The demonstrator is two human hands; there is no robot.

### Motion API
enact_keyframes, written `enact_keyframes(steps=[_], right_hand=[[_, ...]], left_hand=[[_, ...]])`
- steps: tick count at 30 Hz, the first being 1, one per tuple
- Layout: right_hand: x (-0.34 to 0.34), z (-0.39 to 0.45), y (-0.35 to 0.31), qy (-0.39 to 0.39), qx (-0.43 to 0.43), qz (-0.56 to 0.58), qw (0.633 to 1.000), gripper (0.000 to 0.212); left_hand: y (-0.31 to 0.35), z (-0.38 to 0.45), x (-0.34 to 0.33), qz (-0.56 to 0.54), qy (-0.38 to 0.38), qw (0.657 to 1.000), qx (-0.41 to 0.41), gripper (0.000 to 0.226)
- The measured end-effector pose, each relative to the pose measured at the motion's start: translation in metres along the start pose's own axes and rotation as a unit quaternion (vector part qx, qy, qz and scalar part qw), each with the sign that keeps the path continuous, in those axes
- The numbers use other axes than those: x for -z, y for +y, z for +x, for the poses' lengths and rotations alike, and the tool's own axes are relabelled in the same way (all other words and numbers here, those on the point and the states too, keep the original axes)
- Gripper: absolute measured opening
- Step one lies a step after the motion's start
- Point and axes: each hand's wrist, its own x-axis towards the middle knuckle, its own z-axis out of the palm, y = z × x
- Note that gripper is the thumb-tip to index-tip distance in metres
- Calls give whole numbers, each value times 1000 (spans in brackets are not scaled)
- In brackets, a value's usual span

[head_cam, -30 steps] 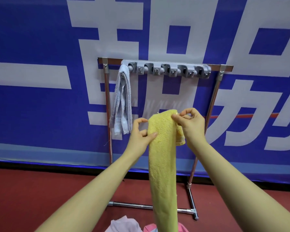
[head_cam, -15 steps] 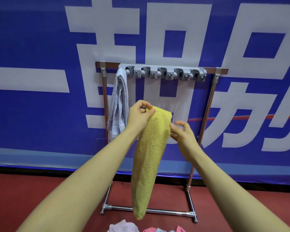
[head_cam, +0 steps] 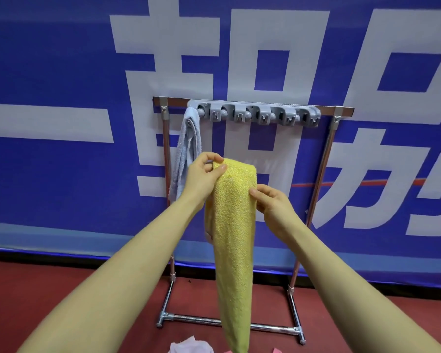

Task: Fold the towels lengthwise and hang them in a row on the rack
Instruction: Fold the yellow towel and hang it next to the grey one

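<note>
A: Now, left to right. Rack [head_cam: 166, 200]: left post stands just beside the grey towel [head_cam: 186, 154], which hangs from the leftmost clip of the grey clip strip [head_cam: 255, 114]. The other clips to its right carry nothing, so the room along the bar lies there.

B: Hands?

A: Left hand [head_cam: 201, 177] pinches the top left corner of the yellow towel [head_cam: 233, 225], thumb and forefinger closed on the cloth, other fingers curled behind. Right hand [head_cam: 274, 203] holds the towel's right edge lower down, thumb in front, fingers bent round behind. The towel hangs folded in a long narrow strip in front of the rack, below the clip strip and not touching it.

B: Versus half a second back?

A: The right hand was off the towel then, fingers loose; it now grips the edge. The strip hangs straighter and reaches lower, and the left hand's pinch is unchanged.

B: Anything hidden?

A: The towel's lower end runs off the bottom edge. It covers the middle of the rack's base bar [head_cam: 206, 319]. The left hand overlaps the grey towel's lower part. Pale cloth [head_cam: 189, 346] and a pink scrap [head_cam: 275, 350] at the bottom edge are cut off; I cannot tell what they are. The blue banner [head_cam: 49, 200] fills the back, the red floor [head_cam: 61, 289] lies below.
</note>
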Motion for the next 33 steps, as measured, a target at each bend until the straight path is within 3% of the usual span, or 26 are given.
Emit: enact_keyframes(steps=[7,10,14,19,21,25,30,33], right_hand=[[-2,-6,-5,-2,14,-5,1000,11],[-3,-7,-7,59,41,-38,997,20],[-4,-8,-11,93,60,-84,990,34],[0,-6,-13,148,91,-69,982,28],[3,-5,-13,165,97,-58,980,29],[9,-8,-12,177,84,-57,979,30],[21,-16,-13,96,12,-32,995,42],[26,-18,-10,102,3,-16,995,43]], left_hand=[[0,2,2,17,-10,1000,-12,15],[-3,2,2,34,-12,999,-25,17],[-7,4,0,139,-17,989,-40,18],[-11,-5,-5,10,-98,988,117,46],[-16,-12,-7,-8,-127,983,131,53],[-27,-22,-14,-20,-126,988,87,49],[-24,-16,-28,5,-108,994,22,31],[-24,-9,-33,22,-103,994,18,28]])
